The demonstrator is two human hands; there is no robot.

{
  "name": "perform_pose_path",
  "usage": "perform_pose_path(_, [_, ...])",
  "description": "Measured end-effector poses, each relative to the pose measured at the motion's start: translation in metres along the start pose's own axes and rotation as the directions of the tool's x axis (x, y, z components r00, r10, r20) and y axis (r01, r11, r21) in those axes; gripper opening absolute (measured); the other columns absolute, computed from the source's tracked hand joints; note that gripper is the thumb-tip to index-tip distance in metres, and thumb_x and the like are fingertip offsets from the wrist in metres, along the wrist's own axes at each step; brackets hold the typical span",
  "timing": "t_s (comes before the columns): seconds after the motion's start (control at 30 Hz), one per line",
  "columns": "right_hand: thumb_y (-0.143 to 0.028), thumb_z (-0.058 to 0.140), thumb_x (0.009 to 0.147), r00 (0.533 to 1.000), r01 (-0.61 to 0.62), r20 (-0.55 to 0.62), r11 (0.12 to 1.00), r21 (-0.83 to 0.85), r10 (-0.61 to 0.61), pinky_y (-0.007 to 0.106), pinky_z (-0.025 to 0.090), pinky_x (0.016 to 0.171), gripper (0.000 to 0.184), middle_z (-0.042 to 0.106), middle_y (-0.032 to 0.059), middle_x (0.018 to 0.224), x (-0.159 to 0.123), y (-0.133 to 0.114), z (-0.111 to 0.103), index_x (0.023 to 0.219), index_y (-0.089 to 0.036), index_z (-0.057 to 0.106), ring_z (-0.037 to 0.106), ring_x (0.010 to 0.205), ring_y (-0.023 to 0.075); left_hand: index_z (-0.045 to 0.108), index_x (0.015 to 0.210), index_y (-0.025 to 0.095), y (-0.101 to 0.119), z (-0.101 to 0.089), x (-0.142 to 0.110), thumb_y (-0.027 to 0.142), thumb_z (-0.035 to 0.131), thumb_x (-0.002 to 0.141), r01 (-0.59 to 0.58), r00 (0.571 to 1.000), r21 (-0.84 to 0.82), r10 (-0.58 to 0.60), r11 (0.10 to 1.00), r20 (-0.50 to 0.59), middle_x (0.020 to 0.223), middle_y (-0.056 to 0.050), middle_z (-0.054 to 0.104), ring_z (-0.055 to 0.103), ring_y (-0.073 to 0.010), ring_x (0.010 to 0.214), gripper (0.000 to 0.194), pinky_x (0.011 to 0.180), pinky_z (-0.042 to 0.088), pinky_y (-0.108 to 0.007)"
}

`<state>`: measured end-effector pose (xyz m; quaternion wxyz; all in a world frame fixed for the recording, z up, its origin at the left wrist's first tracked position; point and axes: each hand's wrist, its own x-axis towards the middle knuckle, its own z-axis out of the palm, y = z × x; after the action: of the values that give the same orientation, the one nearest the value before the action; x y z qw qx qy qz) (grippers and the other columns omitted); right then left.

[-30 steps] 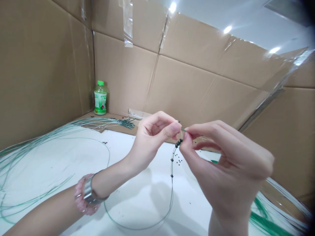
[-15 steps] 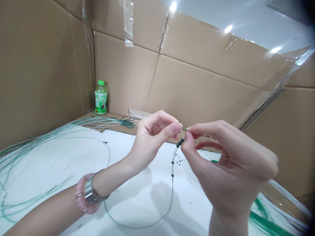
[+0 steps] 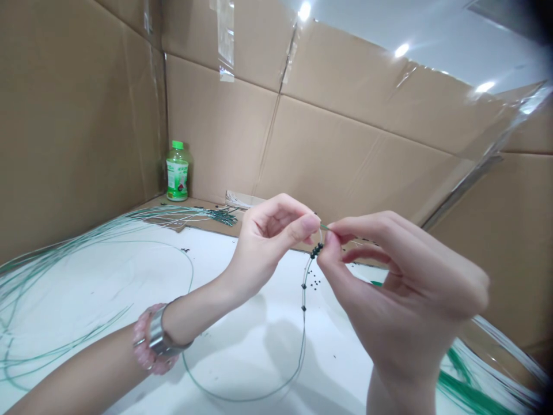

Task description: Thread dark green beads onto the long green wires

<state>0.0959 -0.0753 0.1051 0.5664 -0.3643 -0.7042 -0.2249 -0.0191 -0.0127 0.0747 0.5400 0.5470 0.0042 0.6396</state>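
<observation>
My left hand [image 3: 276, 242] pinches a thin green-and-white cord between thumb and forefinger. Close beside it, my right hand [image 3: 389, 282] pinches the same cord, with a short green piece showing between the two fingertips. Just below the fingers a cluster of small dark beads [image 3: 317, 250] is bunched on the cord. Two more dark beads [image 3: 303, 286] sit apart lower down. From there the green cord [image 3: 242, 400] hangs and loops across the white tabletop to the left. The exact cord ends inside my fingers are hidden.
Several loose dark beads [image 3: 315, 281] lie on the white table [image 3: 233, 346]. Bundled green cords [image 3: 86, 242] spread at left, and more green strands [image 3: 475, 392] lie at lower right. A green-capped bottle [image 3: 177, 173] stands by the cardboard wall [image 3: 345, 144].
Both hands hold nearly the same position and pinch. The hanging beaded cord has shifted very slightly to the right.
</observation>
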Motion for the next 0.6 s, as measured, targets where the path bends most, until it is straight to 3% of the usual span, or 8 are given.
perform_pose_path(0.4, [-0.002,0.063,0.071,0.995,0.103,0.010,0.992,-0.076,-0.103,0.027,0.045,0.046,0.019,0.054,-0.0020,0.059,0.0027,-0.0004,-0.0012,0.070,-0.020,0.059,0.047,0.053,0.0109,0.065,0.071,0.018,0.0026,-0.0041,0.0031,0.017,0.070,0.078,-0.168,0.986,0.192,0.166,0.967,0.028,0.068,0.002,0.059,0.055,-0.0067,0.063,0.008,0.057,0.048,-0.015])
perform_pose_path(0.6, [0.000,0.064,0.068,0.997,0.079,-0.005,0.996,-0.048,-0.079,0.025,0.047,0.047,0.021,0.056,-0.0013,0.063,0.0007,0.0005,-0.0007,0.072,-0.020,0.061,0.048,0.054,0.0105,0.066,0.073,0.019,-0.0004,-0.0049,0.0025,0.016,0.069,0.078,-0.169,0.986,0.167,0.165,0.971,0.039,0.070,0.002,0.060,0.056,-0.0062,0.063,0.006,0.059,0.050,-0.015])
